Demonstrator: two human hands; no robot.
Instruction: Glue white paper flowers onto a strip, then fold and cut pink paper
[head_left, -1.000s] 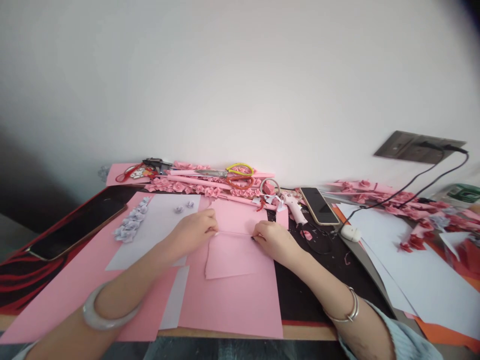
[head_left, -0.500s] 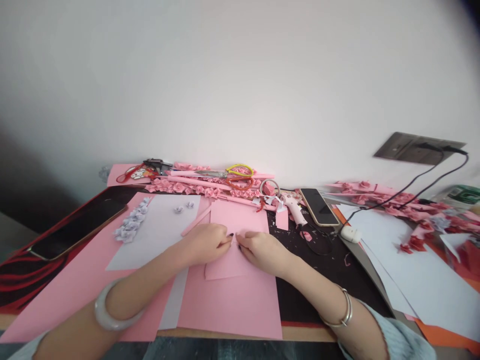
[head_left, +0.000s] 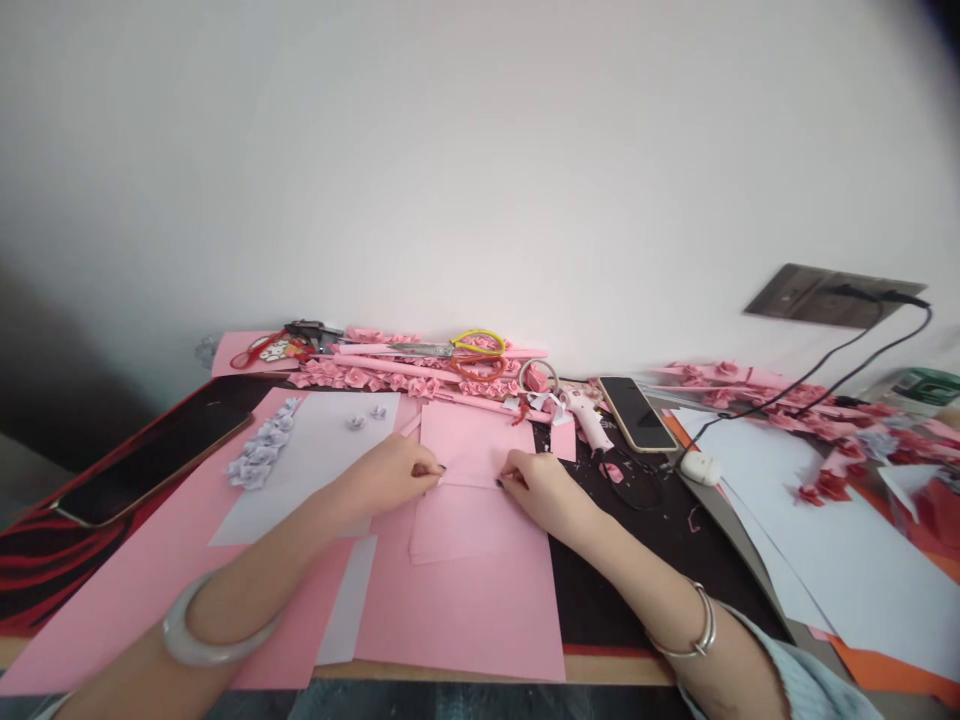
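Note:
My left hand point(head_left: 401, 475) and my right hand point(head_left: 538, 492) are both closed in a pinch, some distance apart. Between their fingertips runs a narrow pink paper strip point(head_left: 471, 486), one end in each hand; whether it is rolled or folded is too fine to tell. Beneath it lies a smaller pink sheet point(head_left: 457, 530), resting on a large pink sheet point(head_left: 457, 620). To the left of my hands, a white sheet point(head_left: 322, 440) carries two small pale paper flowers point(head_left: 366, 417). A row of pale paper flowers point(head_left: 262, 448) lies along its left edge.
Pink paper flower stems point(head_left: 390, 372), scissors point(head_left: 480, 345) and a glue gun point(head_left: 587, 420) lie along the wall. Phones rest at left point(head_left: 150, 465) and right point(head_left: 637, 412). A white earphone case point(head_left: 701, 468) and white sheets point(head_left: 832, 540) are on the right, below black cables point(head_left: 817, 380).
My hands have moved apart, left hand leftward and right hand rightward. The strip now shows stretched between them, where before my fingertips nearly met.

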